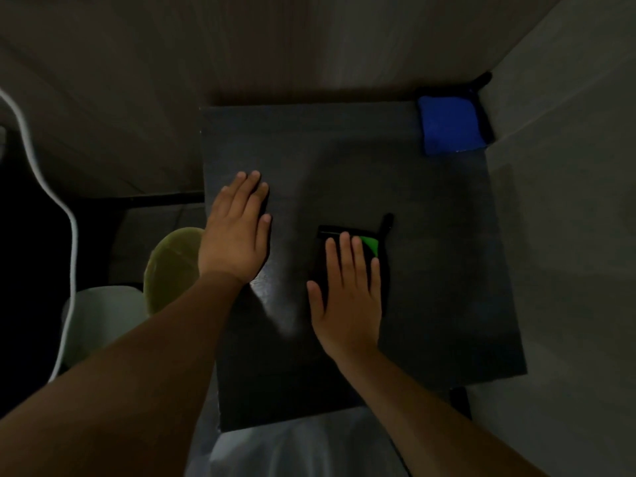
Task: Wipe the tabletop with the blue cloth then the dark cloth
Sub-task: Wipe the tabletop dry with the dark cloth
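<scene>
Pressing flat with straight fingers that grip nothing, the right hand (347, 297) covers the dark cloth (371, 243), whose long side runs away from the person. Left of the dark cloth, the left hand (234, 232) lies spread on the tabletop (430, 235). Beyond the dark cloth, rightward, sits the blue cloth (451, 127), so the right hand is likely the one to wipe.

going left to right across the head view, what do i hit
white cable → yellow-green round object → left hand flat on the tabletop → right hand pressing the dark cloth → blue cloth
</scene>
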Demonstrator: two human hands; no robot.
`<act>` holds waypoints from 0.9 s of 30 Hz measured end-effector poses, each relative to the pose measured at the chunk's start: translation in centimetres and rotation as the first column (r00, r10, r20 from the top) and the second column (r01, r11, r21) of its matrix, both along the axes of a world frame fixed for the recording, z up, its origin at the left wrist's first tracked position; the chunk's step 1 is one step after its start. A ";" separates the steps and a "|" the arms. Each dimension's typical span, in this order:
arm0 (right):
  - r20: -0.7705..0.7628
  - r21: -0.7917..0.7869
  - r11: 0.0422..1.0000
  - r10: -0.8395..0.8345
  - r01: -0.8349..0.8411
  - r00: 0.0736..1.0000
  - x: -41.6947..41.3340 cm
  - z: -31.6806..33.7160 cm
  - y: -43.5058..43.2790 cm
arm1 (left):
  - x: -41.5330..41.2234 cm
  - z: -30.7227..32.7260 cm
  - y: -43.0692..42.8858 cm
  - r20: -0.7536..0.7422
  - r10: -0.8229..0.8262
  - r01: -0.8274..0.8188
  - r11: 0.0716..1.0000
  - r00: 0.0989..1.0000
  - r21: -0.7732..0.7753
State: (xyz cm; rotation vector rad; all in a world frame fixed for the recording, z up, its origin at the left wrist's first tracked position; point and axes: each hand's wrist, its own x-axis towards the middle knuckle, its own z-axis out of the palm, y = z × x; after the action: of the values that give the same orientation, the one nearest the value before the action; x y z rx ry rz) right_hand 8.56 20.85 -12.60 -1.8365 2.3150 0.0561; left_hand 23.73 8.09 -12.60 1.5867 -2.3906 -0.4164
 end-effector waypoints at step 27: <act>0.207 -0.030 0.996 0.093 -0.088 0.974 10.9 0.3 1.3 | 0.6 1.3 -0.8 -0.175 0.054 -0.041 0.996 0.983 0.078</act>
State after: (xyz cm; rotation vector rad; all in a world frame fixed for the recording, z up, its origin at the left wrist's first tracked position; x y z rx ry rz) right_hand 19.47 22.11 -12.34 -1.8591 2.0980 -0.1408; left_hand 24.32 7.32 -11.29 1.5626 -2.2240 -0.6167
